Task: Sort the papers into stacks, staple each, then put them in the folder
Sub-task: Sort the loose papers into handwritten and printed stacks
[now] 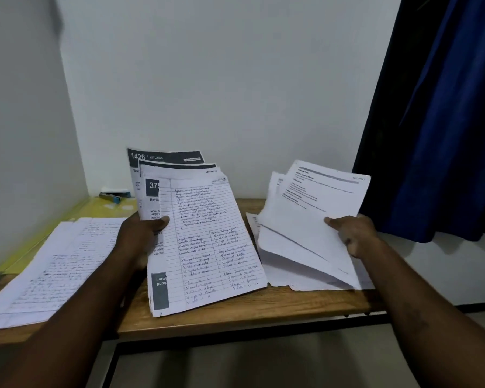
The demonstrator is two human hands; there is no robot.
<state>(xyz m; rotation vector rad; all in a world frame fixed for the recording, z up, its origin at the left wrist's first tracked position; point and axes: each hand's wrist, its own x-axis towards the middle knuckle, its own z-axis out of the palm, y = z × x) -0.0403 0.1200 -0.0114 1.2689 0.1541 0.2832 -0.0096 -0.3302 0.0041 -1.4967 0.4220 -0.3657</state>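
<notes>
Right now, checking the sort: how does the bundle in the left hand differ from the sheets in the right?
The left-hand bundle shows a lined, handwritten page in front; the right-hand sheets show printed text. The left-hand bundle has black-header pages behind; the right-hand sheets look mostly white. Both are loose, fanned paper.

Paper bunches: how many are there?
4: a mixed bunch in the left hand, a printed bunch in the right hand, a handwritten pile at the table's left, a flat pile under the printed bunch. More may be hidden.
</notes>
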